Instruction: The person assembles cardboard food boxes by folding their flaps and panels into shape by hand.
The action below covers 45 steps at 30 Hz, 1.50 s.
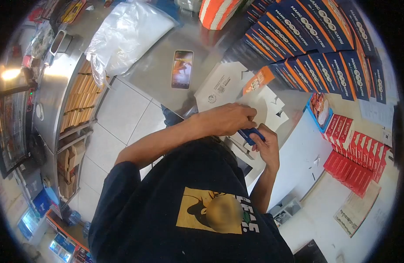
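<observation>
One small dark-blue cardboard piece [245,134] at the grey metal bench [154,70], pinched in right hand [268,147], forearm angled up. Left hand [230,119] palm-down, fingers curled beside it, grip can't tell. Nearby: one orange-and-white cardboard piece [259,79], one lit rectangular phone [182,70].

Your metal table [145,74] has a shiny top and stands by a floor of pale square tiles [123,107] with thin dark lines between them. To your left runs a metal counter [58,94] with open shelves [75,136] under its top, and beyond it sits a dark-framed glass case [11,127] near a warm, glaring light [11,73]. Farther back on that side, bright bluish panes [30,220] show, blurred at the edge of your view. On your right spreads a pale, smooth surface [294,151], wall or worktop unclear
</observation>
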Motion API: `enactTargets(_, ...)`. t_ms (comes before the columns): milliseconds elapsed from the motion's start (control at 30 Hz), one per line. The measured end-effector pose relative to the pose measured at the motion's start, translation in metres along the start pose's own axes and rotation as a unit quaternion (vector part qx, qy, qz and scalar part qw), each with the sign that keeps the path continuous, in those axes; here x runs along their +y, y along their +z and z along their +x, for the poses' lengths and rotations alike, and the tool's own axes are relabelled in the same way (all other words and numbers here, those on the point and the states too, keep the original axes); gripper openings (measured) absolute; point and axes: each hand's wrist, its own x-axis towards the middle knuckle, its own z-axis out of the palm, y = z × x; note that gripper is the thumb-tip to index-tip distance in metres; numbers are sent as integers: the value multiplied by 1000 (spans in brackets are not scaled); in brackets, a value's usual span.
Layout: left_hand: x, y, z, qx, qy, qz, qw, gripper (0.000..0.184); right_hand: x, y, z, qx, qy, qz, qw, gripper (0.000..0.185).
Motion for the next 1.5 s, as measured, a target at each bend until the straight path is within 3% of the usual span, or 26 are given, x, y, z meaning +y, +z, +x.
enactTargets(267, 1, 8, -5, 21, -8, 44, 999, 34, -3, 4, 1, -6, -38, -34, 999, 17)
enactTargets(367, 10, 6, -9, -8, -49, 46, 998, 40, 3, 13, 2, 31, -75, -53, 995, 25)
enactTargets(433, 1, 18, -17, 34, -37, 41, 998, 46, 17, 18, 0, 126, -45, -79, 988, 30)
enactTargets(467, -5, 26, -23, 75, -24, 36, 996, 54, 24, 27, 4, 127, -45, -79, 988, 30)
enactTargets(533, -19, 39, -38, 88, -30, 21, 995, 57, 44, 41, 18, 385, -112, -77, 913, 59)
enactTargets(567, -25, 48, -44, 100, -36, 6, 994, 63, 69, 35, 19, 399, -9, -40, 916, 83)
enactTargets(600, -32, 57, -49, 98, -23, -2, 995, 63, 74, 27, 20, 412, -7, -47, 910, 83)
enactTargets(633, -39, 63, -56, 79, -48, -9, 996, 65, 77, 20, 24, 437, 58, 149, 885, 90)
enactTargets(667, -44, 71, -62, 60, -79, -14, 995, 67, 82, 17, 28, 439, 120, 341, 823, 97)
enactTargets(800, -55, 92, -68, 57, -94, 39, 993, 50, 119, 5, 29, 434, 170, 356, 810, 84)
enactTargets(833, -55, 94, -62, 92, -130, 86, 983, 46, 123, 5, 32, 445, 162, 349, 809, 70)
enactTargets(933, -44, 75, -40, 98, -163, 95, 977, 50, 121, 6, 28, 429, 108, 338, 831, 56)
enactTargets(1000, -40, 74, -18, 142, -134, 90, 977, 53, 124, 12, 29, 472, 77, 319, 818, 48)
enactTargets(1067, -37, 79, 10, 139, -263, -149, 943, 57, 122, 17, 30, 497, -28, 180, 849, 46)
enactTargets(1100, -39, 81, 22, 139, -262, -150, 943, 57, 107, 22, 27, 481, -58, 160, 860, 41)
enactTargets(1133, -41, 84, 34, 148, -284, -274, 907, 60, 92, 24, 23, 481, -57, 160, 860, 41)
enactTargets(1167, -42, 86, 45, 154, -302, -393, 855, 63, 78, 26, 19, 448, -109, -7, 888, 39)
enactTargets(1200, -45, 92, 51, 154, -302, -392, 855, 63, 70, 28, 17, 400, -156, -173, 886, 37)
enactTargets(1267, -52, 112, 60, 217, -282, -340, 870, 65, 63, 32, 14, 371, -169, -148, 901, 30)
enactTargets(1333, -55, 125, 67, 266, -259, -361, 855, 57, 56, 30, 12, 293, -231, -273, 887, 29)
enactTargets(1400, -56, 129, 71, 276, -284, -314, 863, 54, 55, 38, 12, 305, -235, -220, 896, 29)
enactTargets(1467, -52, 128, 75, 292, -294, -349, 841, 51, 54, 45, 11, 420, -42, 15, 906, 36)
enactTargets(1500, -51, 125, 76, 310, -302, -382, 817, 48, 60, 45, 13, 419, -44, 16, 907, 36)
